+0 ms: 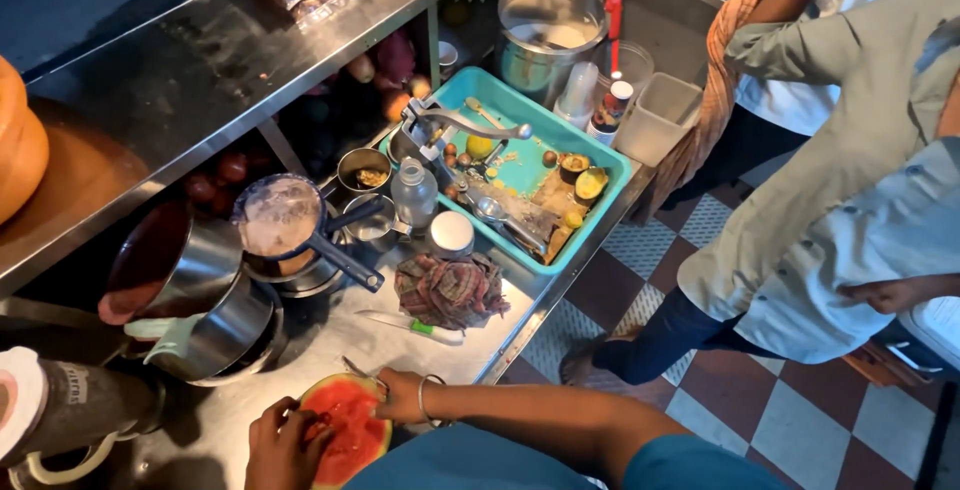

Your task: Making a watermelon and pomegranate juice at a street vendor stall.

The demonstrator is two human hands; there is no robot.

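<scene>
Nearest the lens, at the bottom centre of the frame, a halved watermelon (345,428) lies cut side up on the steel bench (500,320), red flesh showing inside a thin green rind. Left hand (283,445) lies over the lower left of the flesh, fingers curled down into it; its grip looks closed on the pulp, though whether anything is pinched between the fingers cannot be told. Right hand (402,396), with a thin metal bangle (428,400) on the wrist, cups the upper right rim, fingers wrapped loosely round the rind to brace it.

To work the flesh well, that rim hand should probably keep the half from rocking, since the rounded underside sits on smooth metal. A small green-handled knife (412,325) lies just above the fruit, blade pointing toward the left of the frame, clear of both hands; it is best left there while the fingers work. Just above it is a crumpled checked cloth (450,288), handy for wet fingers.

Further up the frame a teal tray (610,165) holds scraps and a hand press, and stacked steel pots (215,315) crowd the left. Another person in a pale shirt (850,200) stands at right.
</scene>
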